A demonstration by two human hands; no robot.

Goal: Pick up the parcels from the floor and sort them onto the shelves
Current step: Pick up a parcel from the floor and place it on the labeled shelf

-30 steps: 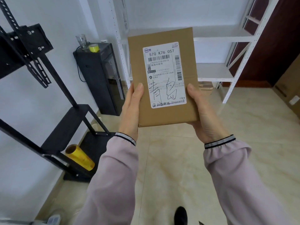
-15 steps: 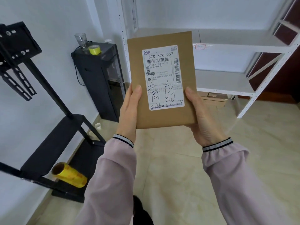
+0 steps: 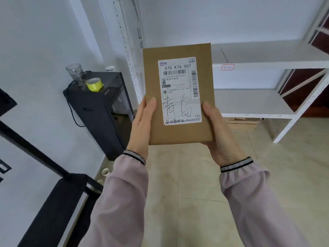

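Note:
A flat brown cardboard parcel (image 3: pixel 178 50) with a white shipping label, marked 570 K76 057 and handwritten characters, is held upright in front of me. My left hand (image 3: pixel 142 125) grips its lower left edge, thumb on the front. My right hand (image 3: pixel 219 132) grips its lower right edge and supports it from behind. Beyond the parcel stands a white metal shelf unit (image 3: pixel 267 104) with bare boards; a small red-framed tag (image 3: pixel 227 67) is stuck on the front edge of the upper board.
A black cabinet (image 3: pixel 99 118) stands against the left wall, with a glass (image 3: pixel 75 73) and a yellow tape roll (image 3: pixel 94 84) on top. A black metal stand (image 3: pixel 53 202) fills the lower left. Flat cardboard (image 3: pixel 242 122) lies under the lowest shelf. The floor is beige tile.
I have come closer to the white shelves with the parcel still held in both hands. The black stand has slid out to the left and the shelf boards look larger.

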